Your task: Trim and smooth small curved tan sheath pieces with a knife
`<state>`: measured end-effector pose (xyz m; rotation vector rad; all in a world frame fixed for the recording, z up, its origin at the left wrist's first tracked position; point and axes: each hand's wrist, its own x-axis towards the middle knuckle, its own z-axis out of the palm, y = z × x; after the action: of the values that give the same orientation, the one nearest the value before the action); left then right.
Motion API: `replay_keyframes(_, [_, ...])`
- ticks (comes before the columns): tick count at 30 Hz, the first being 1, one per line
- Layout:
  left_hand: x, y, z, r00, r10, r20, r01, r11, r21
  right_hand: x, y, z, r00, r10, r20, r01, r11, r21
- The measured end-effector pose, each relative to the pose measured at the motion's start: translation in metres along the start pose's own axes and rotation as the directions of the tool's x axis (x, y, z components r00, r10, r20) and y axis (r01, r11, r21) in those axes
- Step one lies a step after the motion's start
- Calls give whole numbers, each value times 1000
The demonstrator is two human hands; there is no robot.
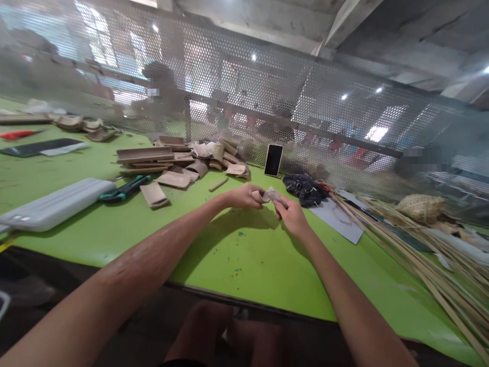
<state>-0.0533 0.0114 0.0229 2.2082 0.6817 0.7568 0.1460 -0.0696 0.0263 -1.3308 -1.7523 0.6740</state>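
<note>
left hand (244,196), right hand (291,214) pinch piece (269,194), perhaps bamboo, table (237,257) open

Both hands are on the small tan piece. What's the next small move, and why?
Probably steady the tan piece with the left hand and bend its free end with the right hand: both hands pinch it, seemingly just off the green table, with similar curved pieces piled beyond.

Bright overhead light, motion blur, warped edges.
</note>
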Motion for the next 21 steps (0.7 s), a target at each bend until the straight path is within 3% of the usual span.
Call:
replay_keyframes(6, [0, 3, 3, 999, 19, 34, -22, 995, 93, -1, -1, -2, 996, -52, -72, 47, 997, -60])
replay_keyframes(12, [-1, 7, 3, 1000, 8, 28, -11, 994, 107, -5, -13, 0, 994, 30, 107, -42, 993, 111])
replay_keyframes(17, [-2, 10, 3, 1000, 1, 24, -5, 987, 158, -9, -20, 2, 968, 71, 240, -162, 909, 384])
replay_keyframes(21, [-1, 12, 6, 999, 25, 40, -35, 962, 271, -8, -17, -1, 962, 118, 247, -202, 913, 354])
